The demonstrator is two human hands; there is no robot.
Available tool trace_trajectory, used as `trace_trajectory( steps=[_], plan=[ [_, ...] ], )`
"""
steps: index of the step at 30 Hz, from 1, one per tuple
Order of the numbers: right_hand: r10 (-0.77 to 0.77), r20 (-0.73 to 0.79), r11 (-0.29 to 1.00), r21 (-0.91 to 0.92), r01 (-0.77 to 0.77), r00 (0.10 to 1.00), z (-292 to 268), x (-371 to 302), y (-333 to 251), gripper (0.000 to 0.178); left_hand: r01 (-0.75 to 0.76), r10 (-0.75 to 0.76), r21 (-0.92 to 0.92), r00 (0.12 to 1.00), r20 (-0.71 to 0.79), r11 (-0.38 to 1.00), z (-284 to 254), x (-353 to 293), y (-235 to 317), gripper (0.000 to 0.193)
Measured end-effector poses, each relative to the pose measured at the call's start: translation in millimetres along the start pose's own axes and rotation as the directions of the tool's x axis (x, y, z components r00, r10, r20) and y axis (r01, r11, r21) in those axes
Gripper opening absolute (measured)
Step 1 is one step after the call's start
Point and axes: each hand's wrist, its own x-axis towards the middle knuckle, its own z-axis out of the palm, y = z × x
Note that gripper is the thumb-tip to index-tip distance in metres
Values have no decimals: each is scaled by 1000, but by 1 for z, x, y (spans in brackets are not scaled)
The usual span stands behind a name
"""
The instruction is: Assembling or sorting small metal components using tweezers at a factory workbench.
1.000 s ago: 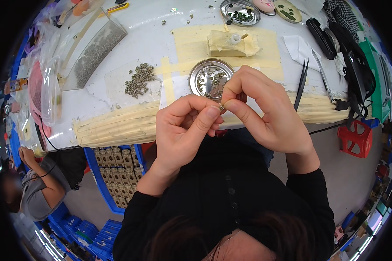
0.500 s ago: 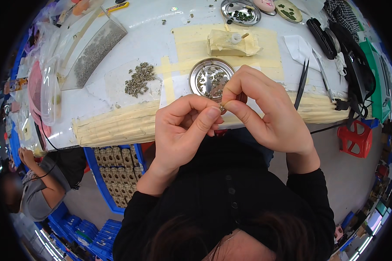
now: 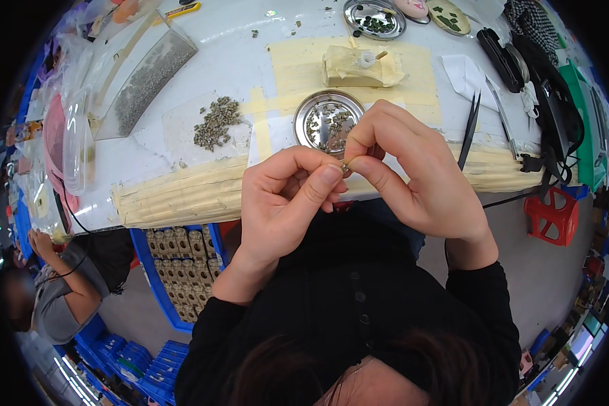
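I see scant change: left hand (image 3: 277,196) and right hand (image 3: 416,172) still pinch a tiny piece (image 3: 345,167); handling seems unfinished.

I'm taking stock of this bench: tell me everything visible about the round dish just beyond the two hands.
The dish is round, shallow and silvery, apparently metal, with a raised rim. It lies flat on the table, scattered small greyish pieces inside, bare bottom showing between. The right hand hides part of its rim; whether they touch is unclear.
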Motion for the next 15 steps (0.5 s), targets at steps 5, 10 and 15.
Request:
trace_trajectory(
  steps=[5,10,15],
  plan=[
    [4,-11,1000,-15,-4,1000,1,0,-1,9,-10,10,26,1000,-15,1000,1,-1,1,12],
    [-1,-15,999,-33,1,1000,1,1,-2,9,-20,20,14,1000,-4,1000,0,0,0,12],
    [1,-12,999,-48,-2,1000,0,1,-4,9,-13,14,22,1000,-7,1000,1,0,1,12]
  ],
)
